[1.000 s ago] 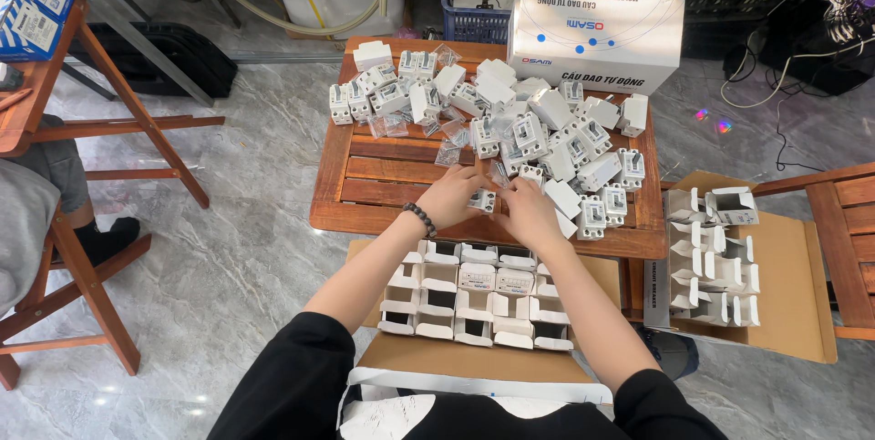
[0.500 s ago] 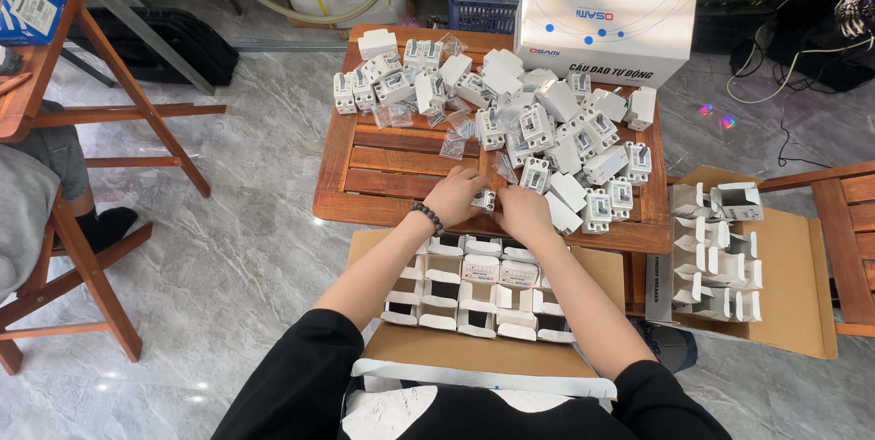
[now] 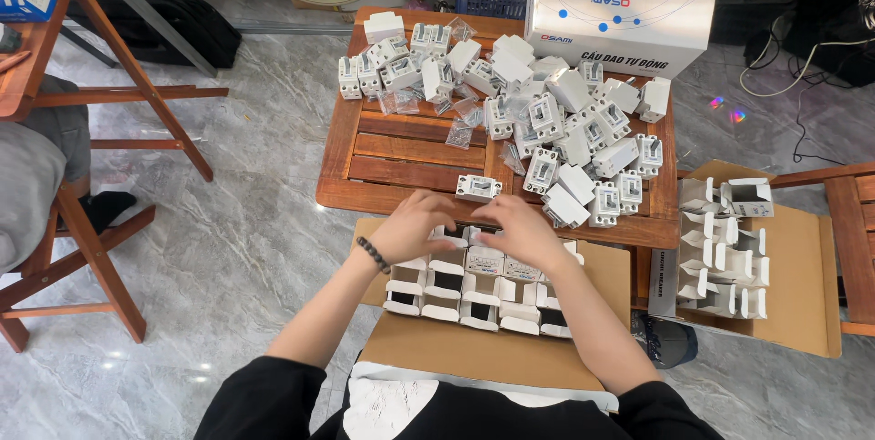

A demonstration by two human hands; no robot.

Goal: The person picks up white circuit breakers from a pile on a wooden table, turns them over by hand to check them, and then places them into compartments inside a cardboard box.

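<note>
Left hand (image 3: 417, 226) and right hand (image 3: 521, 232) hover palms down, fingers loosely curled, over open small white cardboard cartons (image 3: 483, 289) packed in rows on a brown cardboard sheet (image 3: 474, 349). Cannot tell whether either grips anything. White plastic circuit breakers (image 3: 565, 130) heaped within reach on slatted wooden worktop (image 3: 401, 153).

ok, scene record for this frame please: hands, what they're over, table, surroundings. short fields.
left hand: fingers spread, over the rows of small open white cardboard boxes; grip not discernible
right hand: beside the left, over the same boxes
boxes rest on: flat brown cardboard sheet on the person's lap
table: slatted wooden table, pile of small white circuit breakers on it
single unit: one white breaker apart, at the table's near edge
back: large white carton
right side: empty white boxes in an open brown carton
</note>
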